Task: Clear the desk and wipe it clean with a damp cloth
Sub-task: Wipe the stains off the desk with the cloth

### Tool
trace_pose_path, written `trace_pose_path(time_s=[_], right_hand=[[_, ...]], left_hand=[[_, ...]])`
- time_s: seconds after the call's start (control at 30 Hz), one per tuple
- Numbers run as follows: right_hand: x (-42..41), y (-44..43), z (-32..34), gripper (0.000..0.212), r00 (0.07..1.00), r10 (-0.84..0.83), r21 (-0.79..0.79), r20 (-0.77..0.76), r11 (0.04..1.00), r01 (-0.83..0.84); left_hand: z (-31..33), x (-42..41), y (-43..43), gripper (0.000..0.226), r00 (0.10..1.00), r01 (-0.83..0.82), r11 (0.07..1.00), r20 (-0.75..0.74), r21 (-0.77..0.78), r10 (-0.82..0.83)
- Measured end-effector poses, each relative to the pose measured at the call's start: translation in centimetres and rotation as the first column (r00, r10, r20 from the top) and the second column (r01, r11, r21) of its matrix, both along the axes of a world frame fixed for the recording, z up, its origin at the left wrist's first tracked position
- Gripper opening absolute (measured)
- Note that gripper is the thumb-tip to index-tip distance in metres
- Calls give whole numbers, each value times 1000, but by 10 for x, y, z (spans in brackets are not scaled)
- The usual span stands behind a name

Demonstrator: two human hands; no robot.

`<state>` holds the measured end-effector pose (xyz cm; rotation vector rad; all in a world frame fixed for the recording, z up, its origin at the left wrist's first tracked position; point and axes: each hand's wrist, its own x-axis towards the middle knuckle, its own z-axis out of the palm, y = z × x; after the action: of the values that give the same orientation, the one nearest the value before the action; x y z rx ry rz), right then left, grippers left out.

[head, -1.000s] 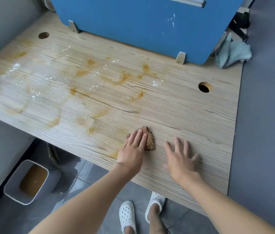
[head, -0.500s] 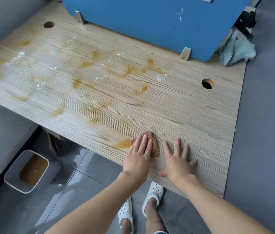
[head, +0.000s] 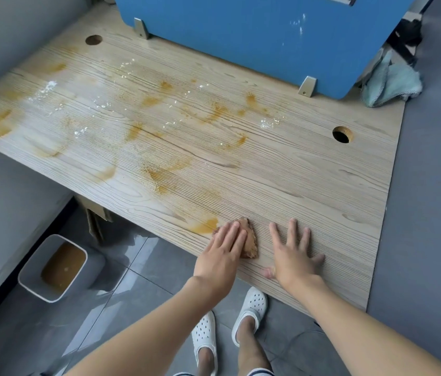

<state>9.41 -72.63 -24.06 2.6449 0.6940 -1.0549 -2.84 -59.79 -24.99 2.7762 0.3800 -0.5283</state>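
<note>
The wooden desk (head: 281, 169) is streaked with orange-brown smears and white crumbs across its left and middle. My left hand (head: 222, 253) presses flat on a small brown-stained cloth (head: 249, 240) right at the desk's near edge, beside an orange smear (head: 205, 226). Most of the cloth is hidden under the fingers. My right hand (head: 292, 253) lies flat on the bare wood just right of the cloth, fingers spread, holding nothing.
A blue partition (head: 254, 36) stands along the desk's far side. A light blue cloth (head: 390, 82) lies at the far right corner. Two cable holes (head: 341, 134) pierce the top. On the floor at the left stands a white bin (head: 54, 267) with brown liquid.
My left hand has dragged the cloth toward me to the desk's near edge, leaving an orange smear beside it. My right hand has slid back along with it.
</note>
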Motion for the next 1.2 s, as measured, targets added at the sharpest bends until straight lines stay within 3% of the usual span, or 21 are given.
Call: trace_pose_path(time_s=[0.1, 0.3, 0.43, 0.63, 0.87, 0.97, 1.03, 1.1, 1.2], right_hand=[[1, -1, 0, 116, 1000, 3, -7, -4, 1000, -3], [1, 0, -2, 116, 1000, -2, -3, -4, 1000, 2], [1, 1, -2, 117, 1000, -2, -1, -3, 1000, 2], [1, 0, -2, 117, 1000, -1, -3, -4, 1000, 1], [0, 2, 1, 117, 1000, 6, -30, 3, 1000, -5], [-2, 14, 5, 120, 994, 93, -62, 55, 994, -90], [-4, 32, 6, 122, 991, 135, -35, -19, 990, -136], [-6, 49, 6, 130, 984, 97, -6, -150, 995, -99], [-9, 59, 1, 127, 987, 56, 1, -153, 998, -57]], left_hand=[[3, 2, 0, 83, 997, -77, 997, -3, 23, 77], [0, -23, -15, 81, 1000, 3, 1000, -3, 11, -3], [2, -21, -7, 79, 996, -84, 996, 5, 35, 84], [-1, -36, -12, 81, 1000, -4, 999, -6, 43, 5], [-4, -31, -12, 71, 993, -107, 986, -29, 127, 112], [-7, -23, 1, 57, 989, -137, 982, 76, 132, 127], [-9, -18, 14, 39, 978, -141, 980, 175, 143, 115], [-13, -16, 18, 40, 972, -115, 988, 219, 104, 90], [-18, -18, 17, 40, 952, -92, 995, 297, 48, 74]])
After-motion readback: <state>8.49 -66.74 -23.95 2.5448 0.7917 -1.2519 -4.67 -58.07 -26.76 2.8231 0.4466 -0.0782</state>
